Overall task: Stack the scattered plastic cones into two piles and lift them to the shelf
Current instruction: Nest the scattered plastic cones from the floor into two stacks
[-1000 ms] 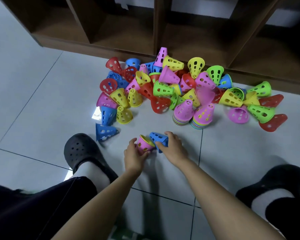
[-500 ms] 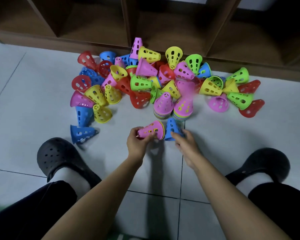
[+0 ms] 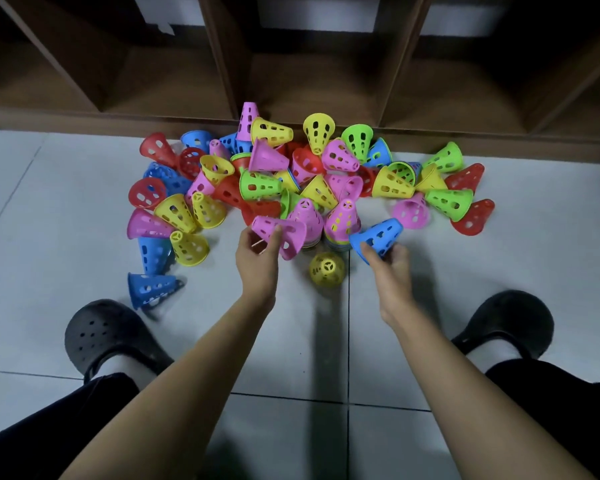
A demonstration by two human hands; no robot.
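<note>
My left hand (image 3: 257, 251) grips a pink cone (image 3: 281, 233) lying sideways, just left of two short upright stacks. My right hand (image 3: 390, 259) grips a blue cone (image 3: 378, 237) by its wide rim, just right of those stacks. The left stack (image 3: 305, 216) and the right stack (image 3: 343, 220) both have pink cones on top. A yellow cone (image 3: 327, 269) stands upright on the floor between my hands. Several loose cones (image 3: 260, 183) in red, blue, yellow, green and pink lie scattered behind, against the brown shelf (image 3: 326, 81).
The shelf has open floor-level compartments with dividers. My two black clogs (image 3: 108, 334) (image 3: 506, 322) stand on the grey tiled floor on either side of my arms. A blue cone (image 3: 151, 289) lies near the left clog.
My hands have moved apart and lifted their cones: pink to the left, blue to the right. A yellow cone now stands on the floor between them. The view shifted toward the shelf.
</note>
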